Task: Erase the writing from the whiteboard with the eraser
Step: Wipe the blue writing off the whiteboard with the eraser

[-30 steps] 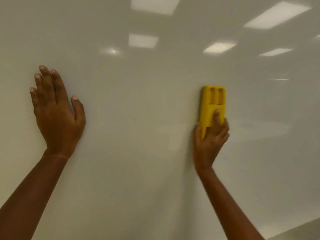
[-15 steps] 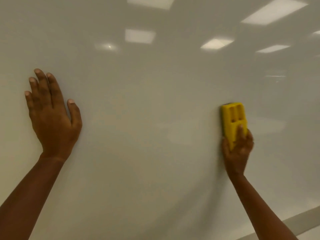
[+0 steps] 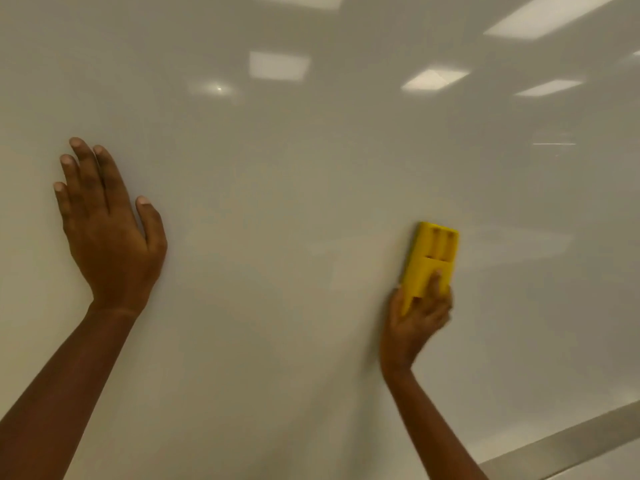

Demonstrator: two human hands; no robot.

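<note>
The whiteboard [image 3: 294,209] fills nearly the whole view, glossy and reflecting ceiling lights. I see no writing on it. A yellow plastic eraser [image 3: 431,258] stands upright against the board at the right of centre. My right hand [image 3: 414,323] grips its lower end from below, fingers curled round it. My left hand [image 3: 107,230] lies flat on the board at the left, fingers straight and pointing up.
The board's grey metal bottom frame [image 3: 568,441] runs diagonally across the lower right corner. Reflections of ceiling light panels [image 3: 278,65] show along the top of the board.
My right hand carried the eraser right and down, then slightly back to the left. My left hand stayed flat on the board.
</note>
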